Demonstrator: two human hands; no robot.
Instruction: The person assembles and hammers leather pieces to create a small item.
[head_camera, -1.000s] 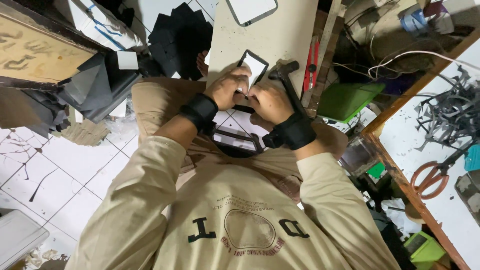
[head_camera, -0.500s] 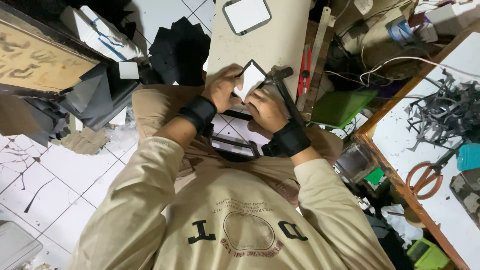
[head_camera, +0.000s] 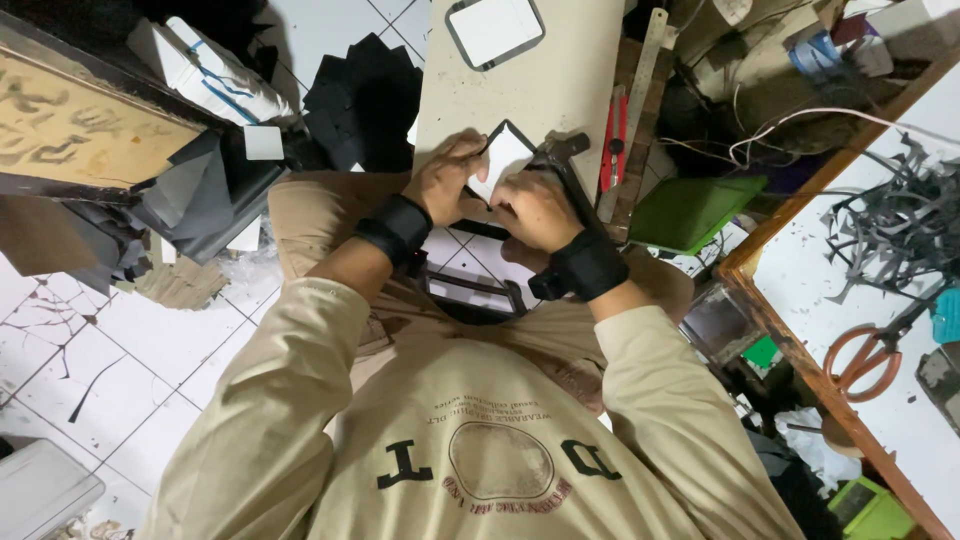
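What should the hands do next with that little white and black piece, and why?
Probably press the piece's black edge flat. Both the left hand and the right hand pinch it at the board's near end, and the hammer lies beside the right hand.

Pretty cluttered spot: orange-handled scissors (head_camera: 862, 358) lying on the white side table (head_camera: 850, 290) next to a heap of dark strip offcuts (head_camera: 890, 220), a green tray (head_camera: 690, 212), a metal ruler (head_camera: 640, 75) beside a red cutter (head_camera: 615, 135), black sheet scraps (head_camera: 360, 100) and white floor tiles (head_camera: 150, 340).
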